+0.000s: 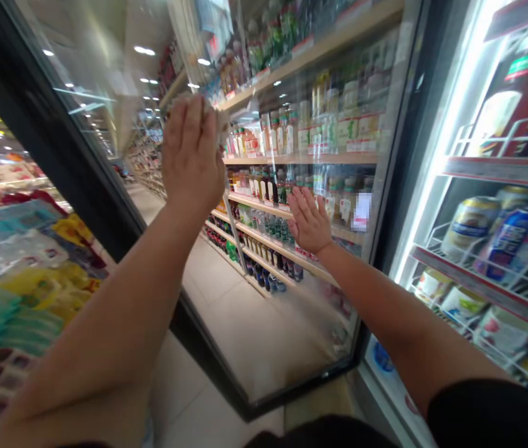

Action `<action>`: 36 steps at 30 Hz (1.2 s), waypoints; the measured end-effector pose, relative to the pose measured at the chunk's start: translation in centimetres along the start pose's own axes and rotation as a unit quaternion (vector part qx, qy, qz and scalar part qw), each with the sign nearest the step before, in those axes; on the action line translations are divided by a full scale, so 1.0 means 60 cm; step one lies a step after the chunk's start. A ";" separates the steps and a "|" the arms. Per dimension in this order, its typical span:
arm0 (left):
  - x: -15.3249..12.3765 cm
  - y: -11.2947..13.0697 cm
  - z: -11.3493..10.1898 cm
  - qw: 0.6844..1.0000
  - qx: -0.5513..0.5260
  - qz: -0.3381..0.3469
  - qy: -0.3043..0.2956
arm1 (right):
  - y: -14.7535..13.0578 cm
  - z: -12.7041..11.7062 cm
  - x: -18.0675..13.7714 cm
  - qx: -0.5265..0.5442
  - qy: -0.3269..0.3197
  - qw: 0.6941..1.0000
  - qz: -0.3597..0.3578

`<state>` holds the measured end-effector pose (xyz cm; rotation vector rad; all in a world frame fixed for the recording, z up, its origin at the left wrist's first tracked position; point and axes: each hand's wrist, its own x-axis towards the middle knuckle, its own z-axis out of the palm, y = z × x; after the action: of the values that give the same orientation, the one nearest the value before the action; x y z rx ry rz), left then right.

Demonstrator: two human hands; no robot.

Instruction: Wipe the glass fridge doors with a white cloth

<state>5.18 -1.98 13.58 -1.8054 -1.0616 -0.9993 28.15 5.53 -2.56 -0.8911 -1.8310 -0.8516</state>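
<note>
One glass door [268, 323], left hand [192, 152] flat over one cloth [221, 124], right hand [309, 221] flat, both grips released

1. The glass cooler door [264, 298] has a black frame and a clear pane. It stands upright, swung wide open to the left of the lit cooler [492, 249].
2. The cloth [221, 126] is pale, crumpled and mostly hidden. It is pressed against the door's upper pane, well left of the cooler.
</note>
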 end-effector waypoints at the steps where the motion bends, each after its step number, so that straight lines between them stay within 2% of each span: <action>1: -0.002 0.000 0.000 1.000 0.001 -0.006 0.004 | 0.000 0.000 0.000 0.000 -0.001 1.000 0.001; 3: -0.025 0.015 0.011 0.999 -0.004 0.029 -0.033 | 0.001 0.000 0.000 -0.001 0.000 1.000 0.002; 5: -0.054 0.031 0.022 0.990 -0.009 0.099 -0.104 | 0.002 0.001 -0.001 0.000 0.002 1.000 -0.001; 7: -0.069 0.029 0.017 0.982 -0.002 0.135 -0.134 | 0.002 0.002 -0.001 -0.001 0.009 1.000 -0.006; 8: -0.067 0.020 0.008 0.984 0.008 0.127 -0.121 | 0.002 0.002 -0.001 -0.003 0.014 1.000 -0.008; 11: -0.051 -0.024 -0.025 0.998 0.038 0.049 -0.028 | 0.001 0.002 -0.001 -0.007 0.019 1.000 -0.009; 13: -0.059 -0.037 -0.029 0.999 0.041 0.015 0.009 | 0.001 0.002 -0.001 0.000 0.011 1.000 -0.006; 14: -0.074 -0.035 -0.022 0.999 0.036 0.023 0.009 | 0.001 0.002 -0.001 0.005 0.006 1.000 -0.004; 16: -0.119 -0.015 0.004 0.996 0.022 0.083 -0.023 | 0.001 0.003 0.000 0.008 0.006 1.000 -0.002; 17: -0.143 -0.003 0.017 0.985 0.005 0.153 -0.077 | 0.001 0.003 0.000 0.006 0.008 1.000 -0.002; 19: -0.176 0.012 0.032 0.968 -0.006 0.214 -0.131 | 0.001 0.003 0.000 0.001 0.013 1.000 -0.005; 21: -0.174 0.005 0.023 0.971 0.005 0.199 -0.133 | 0.001 0.003 0.000 -0.005 0.017 1.000 -0.009; 25: -0.124 -0.043 -0.026 0.997 0.053 0.049 -0.028 | 0.001 0.002 0.000 -0.014 0.029 0.999 -0.017; 27: -0.129 -0.049 -0.028 0.998 0.054 0.018 0.008 | 0.001 0.002 -0.001 -0.010 0.028 0.999 -0.015; 29: -0.167 -0.034 -0.009 0.998 0.034 0.046 0.003 | 0.002 0.002 -0.001 -0.007 0.022 1.000 -0.012; 31: -0.218 -0.010 0.016 0.989 -0.001 0.132 -0.065 | 0.002 0.002 -0.001 -0.006 0.018 1.000 -0.007; 33: -0.253 0.002 0.030 0.977 -0.010 0.183 -0.113 | 0.002 0.003 0.000 -0.008 0.019 1.000 -0.006; 34: -0.257 0.000 0.028 0.974 -0.006 0.191 -0.124 | 0.001 0.003 0.000 -0.010 0.021 1.000 -0.006; 36: -0.244 -0.017 0.010 0.980 0.016 0.161 -0.120 | 0.000 0.003 0.000 -0.011 0.025 1.000 -0.007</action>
<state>-0.53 -5.26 0.46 -2.0266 -0.8806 -0.5785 28.08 5.70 -2.63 -0.8641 -1.7895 -0.8981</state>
